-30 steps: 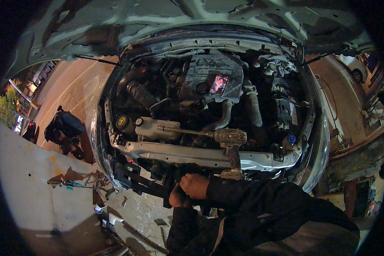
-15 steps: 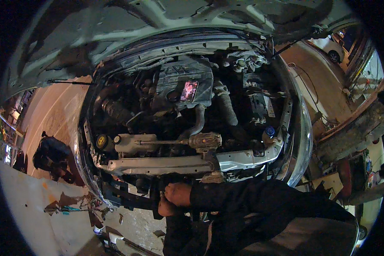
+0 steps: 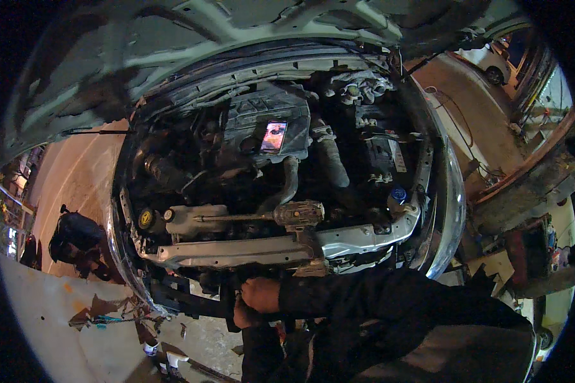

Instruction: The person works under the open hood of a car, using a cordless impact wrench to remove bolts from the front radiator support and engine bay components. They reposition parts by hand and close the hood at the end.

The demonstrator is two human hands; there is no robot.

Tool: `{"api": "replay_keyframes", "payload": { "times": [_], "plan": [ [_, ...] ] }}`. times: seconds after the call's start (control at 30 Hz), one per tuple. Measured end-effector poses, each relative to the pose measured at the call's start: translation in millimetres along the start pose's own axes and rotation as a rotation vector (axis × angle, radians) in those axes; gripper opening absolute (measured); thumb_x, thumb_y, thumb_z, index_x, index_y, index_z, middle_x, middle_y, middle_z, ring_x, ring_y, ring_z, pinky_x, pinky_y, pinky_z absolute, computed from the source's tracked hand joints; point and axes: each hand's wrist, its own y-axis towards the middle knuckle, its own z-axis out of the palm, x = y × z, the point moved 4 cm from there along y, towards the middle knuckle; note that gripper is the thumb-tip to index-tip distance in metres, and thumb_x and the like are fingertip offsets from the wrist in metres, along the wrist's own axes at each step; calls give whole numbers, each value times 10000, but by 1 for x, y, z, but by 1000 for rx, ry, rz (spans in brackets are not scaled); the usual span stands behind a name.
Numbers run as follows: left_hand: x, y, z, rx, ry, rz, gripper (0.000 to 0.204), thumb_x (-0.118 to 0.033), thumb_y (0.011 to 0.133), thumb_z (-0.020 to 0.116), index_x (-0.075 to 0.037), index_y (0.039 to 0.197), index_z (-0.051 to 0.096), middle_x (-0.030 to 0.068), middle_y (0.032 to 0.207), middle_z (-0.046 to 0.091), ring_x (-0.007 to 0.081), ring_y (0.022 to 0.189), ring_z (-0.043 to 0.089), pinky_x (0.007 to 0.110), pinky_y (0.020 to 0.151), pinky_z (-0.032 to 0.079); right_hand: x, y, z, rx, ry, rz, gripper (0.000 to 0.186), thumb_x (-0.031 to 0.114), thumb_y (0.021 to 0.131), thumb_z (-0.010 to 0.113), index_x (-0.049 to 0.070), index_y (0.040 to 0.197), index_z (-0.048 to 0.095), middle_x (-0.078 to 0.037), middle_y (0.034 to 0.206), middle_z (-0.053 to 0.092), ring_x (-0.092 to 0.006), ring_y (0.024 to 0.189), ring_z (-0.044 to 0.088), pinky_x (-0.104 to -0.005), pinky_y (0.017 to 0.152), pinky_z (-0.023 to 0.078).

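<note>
Both my hands are close together at the front of an open car engine bay, just below the silver radiator support bar (image 3: 236,251). My right hand (image 3: 262,295) is closed, its arm reaching in from the right in a dark sleeve. Directly beneath it, my left hand (image 3: 244,315) is also curled closed. They are against a dark front part (image 3: 191,302) of the car; whatever the fingers grip is hidden in shadow. A cordless impact driver (image 3: 298,215) with a long extension rests across the bar above them.
A phone (image 3: 274,136) with a lit screen lies on the engine cover (image 3: 236,115). The raised hood (image 3: 140,57) hangs overhead. A blue-capped reservoir (image 3: 398,196) sits at the bay's right. Left of the car stands a dark bulky object (image 3: 76,236); loose parts (image 3: 108,313) lie on a pale surface.
The whole view has shifted slightly, with the car sitting a little further left. The phone's screen shows a brighter picture. My hands stay closed at nearly the same spot.
</note>
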Motion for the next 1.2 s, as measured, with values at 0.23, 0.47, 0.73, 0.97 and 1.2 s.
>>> {"api": "replay_keyframes", "payload": {
  "times": [0.23, 0.47, 0.73, 0.97, 1.2],
  "plan": [
    [-29, -7, -12, 99, 6, -146, 383, -382, 940, 761, -104, 1204, 766, 116, 1102, 817, 312, 1012, 788, 450, 814, 620, 8, -1, -14, 52, -2, -121, 183, 148, 811, 683, -20, 860, 737, -185, 941, 687, -331, 916, 671, -448, 811, 583],
    [-89, -13, -22, 108, 393, -77, 438, -370, 951, 748, -101, 1294, 719, 95, 1170, 805, 290, 1052, 778, 417, 859, 617, 9, 1, -15, 163, -135, -95, 172, 135, 814, 682, -9, 880, 748, -181, 974, 707, -331, 946, 681, -446, 837, 582],
    [-93, -17, -24, 83, 542, -16, 505, -374, 954, 744, -96, 1372, 682, 81, 1172, 806, 267, 1021, 783, 405, 835, 618, 10, -2, -27, 134, -127, -167, 213, 167, 818, 679, -5, 921, 751, -168, 977, 710, -318, 946, 678, -416, 870, 572],
    [-52, -26, -5, -50, 670, 2, 424, -348, 952, 755, -86, 1284, 737, 82, 1115, 819, 243, 920, 794, 403, 745, 616, 12, 0, -27, 151, -138, -80, 225, 174, 828, 660, -2, 934, 750, -160, 981, 709, -305, 938, 670, -396, 876, 565],
    [12, 0, 16, -326, -809, -303, 321, -280, 952, 817, 41, 944, 820, 107, 917, 818, 202, 745, 730, 377, 660, 590, 11, -3, -40, 85, -146, -184, 215, 153, 818, 668, -20, 927, 738, -168, 979, 704, -316, 927, 664, -406, 864, 571]
  ]
}}
